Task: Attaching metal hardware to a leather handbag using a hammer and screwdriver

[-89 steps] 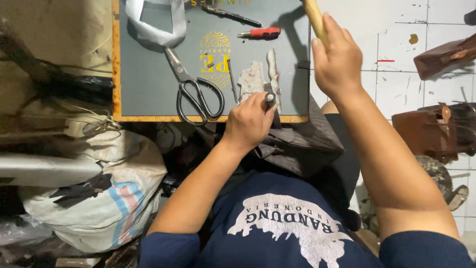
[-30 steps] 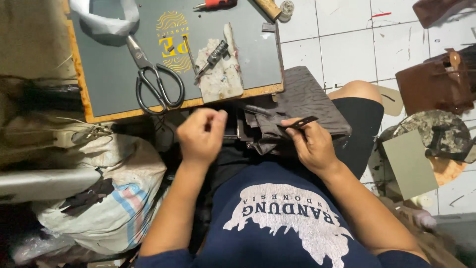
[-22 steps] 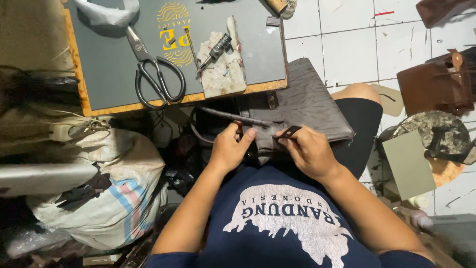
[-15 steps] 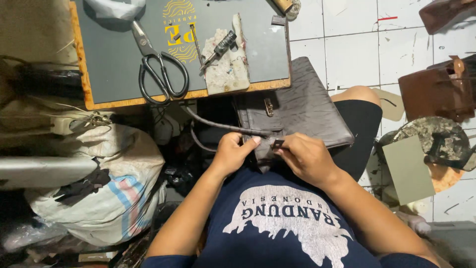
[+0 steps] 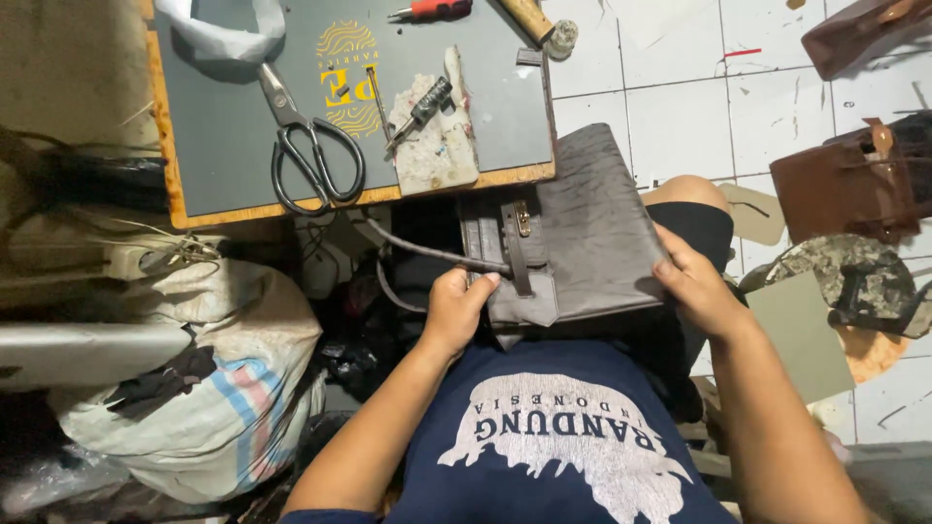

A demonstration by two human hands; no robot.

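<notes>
Head view: looks straight down on a seated person's lap, a work board above it and a tiled floor to the right.
Grey bag: lies flat across the person's lap and knee, its upper corner touching the lower edge of the board; a strap with a small brass buckle runs down its left part.
Left hand: at the bag's lower left edge, fingers curled over that edge beside the strap, thumb underneath; it grips the bag's leather.
Right hand: at the bag's right edge, fingers laid flat on the top face and thumb tucked at the side; it holds the bag by pressing and pinching the edge, not a fist.
Bag relative to hands: stretched between the two hands, the left at its lower left, the right at its right side, well apart from each other.
Bag handle: a thin grey loop running out from the bag's left side toward the floor clutter.
Work board: dark mat with a wooden rim, above the bag.
Scissors: black-handled, lying on the mat, blades pointing up-left.
Rag: stained pale cloth on the mat's lower right, with a small dark tool lying on it.
Red-handled tool: at the mat's top edge.
Brown bag: on the tiles at the right, well apart from the hands.
Sack: pale, striped, on the floor left of the person.
</notes>
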